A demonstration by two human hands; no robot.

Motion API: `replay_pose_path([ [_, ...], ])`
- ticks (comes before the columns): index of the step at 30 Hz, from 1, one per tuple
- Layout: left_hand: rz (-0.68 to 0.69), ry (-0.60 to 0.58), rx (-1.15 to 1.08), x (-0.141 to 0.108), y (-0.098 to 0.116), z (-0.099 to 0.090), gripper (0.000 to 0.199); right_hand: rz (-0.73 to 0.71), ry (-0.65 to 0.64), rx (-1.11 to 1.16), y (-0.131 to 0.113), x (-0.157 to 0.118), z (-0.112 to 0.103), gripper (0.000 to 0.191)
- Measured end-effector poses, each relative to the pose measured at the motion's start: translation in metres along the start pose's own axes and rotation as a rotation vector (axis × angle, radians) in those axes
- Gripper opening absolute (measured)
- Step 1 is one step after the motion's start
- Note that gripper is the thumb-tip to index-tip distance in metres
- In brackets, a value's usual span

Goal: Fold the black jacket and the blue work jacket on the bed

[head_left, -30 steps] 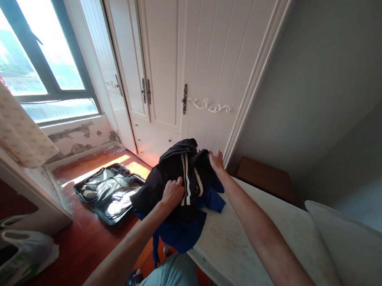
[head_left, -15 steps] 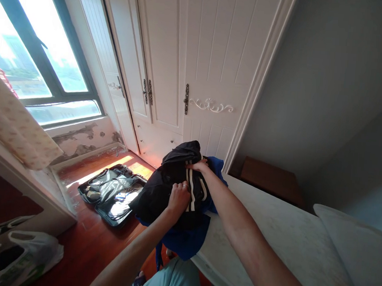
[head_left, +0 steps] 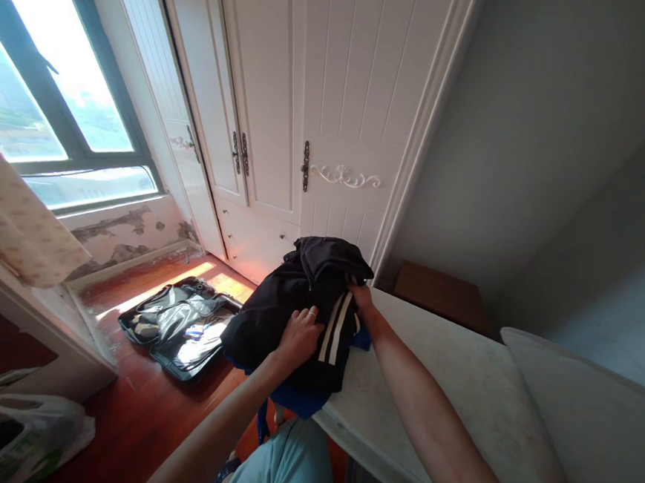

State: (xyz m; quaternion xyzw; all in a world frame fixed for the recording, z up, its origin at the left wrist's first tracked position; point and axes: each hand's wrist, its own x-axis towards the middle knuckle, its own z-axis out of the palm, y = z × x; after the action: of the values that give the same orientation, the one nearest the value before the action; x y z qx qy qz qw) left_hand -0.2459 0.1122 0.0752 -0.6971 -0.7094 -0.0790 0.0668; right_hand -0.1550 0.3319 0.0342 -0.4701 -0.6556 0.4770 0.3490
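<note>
A black garment (head_left: 273, 297) with cream-white stripes lies bunched over the near left corner of a pale-topped surface. Whether it is a jacket or trousers I cannot tell. Blue cloth (head_left: 302, 399) shows from beneath it at the front and right. My left hand (head_left: 299, 334), with a ring on one finger, rests on the middle of the garment, its fingers curled into the fabric. At the garment's right edge, beside the stripes, my right hand (head_left: 361, 295) grips the cloth. A dark fold partly covers those fingers.
An open suitcase (head_left: 182, 327) holding clothes and bags lies on the red wooden floor to the left. White wardrobe doors (head_left: 362, 88) stand behind. A plastic bag (head_left: 45, 428) sits at lower left. The pale surface (head_left: 418, 368) extends right, towards a white padded piece (head_left: 582, 411).
My right hand has moved slightly right and down, drawing the black fabric rightward over the pile. More of the blue cloth is covered. My left hand remains on the garment, its fingers somewhat flatter.
</note>
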Motion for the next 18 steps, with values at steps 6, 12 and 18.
replay_pose_path([
  [6,0.001,0.047,-0.345,-0.027,0.019,-0.003,0.041,0.059,-0.001,0.126,0.019,-0.039,-0.03,0.046],
  [12,-0.247,0.328,-0.428,-0.017,-0.024,-0.065,0.045,0.005,-0.079,0.022,0.005,-0.042,-0.04,0.055],
  [18,-0.628,0.089,-0.456,0.022,-0.088,-0.06,0.068,0.061,-0.019,-0.27,-0.015,-0.042,-0.054,0.078],
])
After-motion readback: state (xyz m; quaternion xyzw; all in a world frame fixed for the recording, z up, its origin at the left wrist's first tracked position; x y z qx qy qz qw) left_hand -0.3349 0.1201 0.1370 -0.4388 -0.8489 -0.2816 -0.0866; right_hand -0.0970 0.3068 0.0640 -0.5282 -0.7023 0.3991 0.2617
